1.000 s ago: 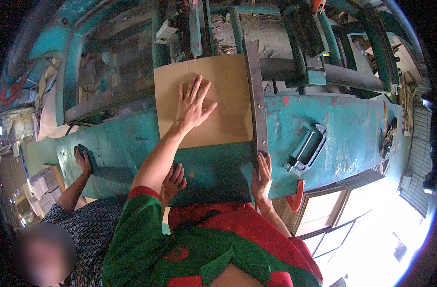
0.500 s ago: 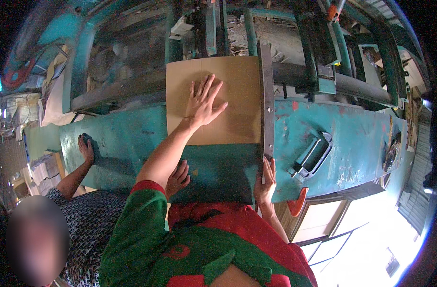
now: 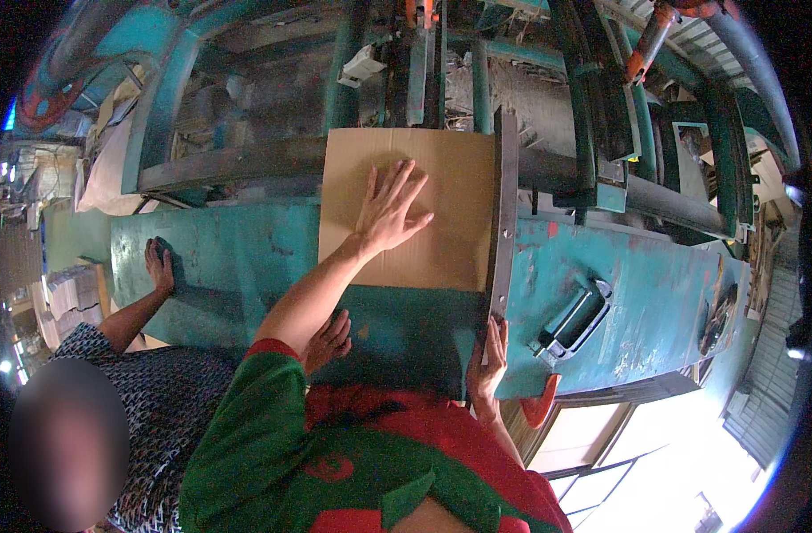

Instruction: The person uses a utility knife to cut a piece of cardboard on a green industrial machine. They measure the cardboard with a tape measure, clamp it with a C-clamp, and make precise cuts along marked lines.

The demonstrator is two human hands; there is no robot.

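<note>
A square brown cardboard sheet point(image 3: 459, 204) lies at the far edge of the teal metal table, reaching past it. My left hand point(image 3: 391, 211) rests flat on the sheet with its fingers spread. Along the sheet's right side runs a dark metal bar point(image 3: 504, 204), and the cardboard's edge meets it. At the near end of that bar is my right hand point(image 3: 488, 360), fingers stretched out and lying against it. Another person's hand point(image 3: 328, 342) is partly hidden behind my left forearm. That person's other hand point(image 3: 161, 266) leans on the table further left.
A C-shaped metal clamp point(image 3: 576, 322) lies on the teal table point(image 3: 637, 293) to the right, above an orange handle-like piece point(image 3: 541, 401). Beyond the table stand teal machine frames and dark rails point(image 3: 237, 169). A co-worker in a patterned top point(image 3: 184, 409) is close at my left.
The whole view has tilted slightly, so the table and sheet sit lower in the picture. Both my hands keep their places on the cardboard and the bar.
</note>
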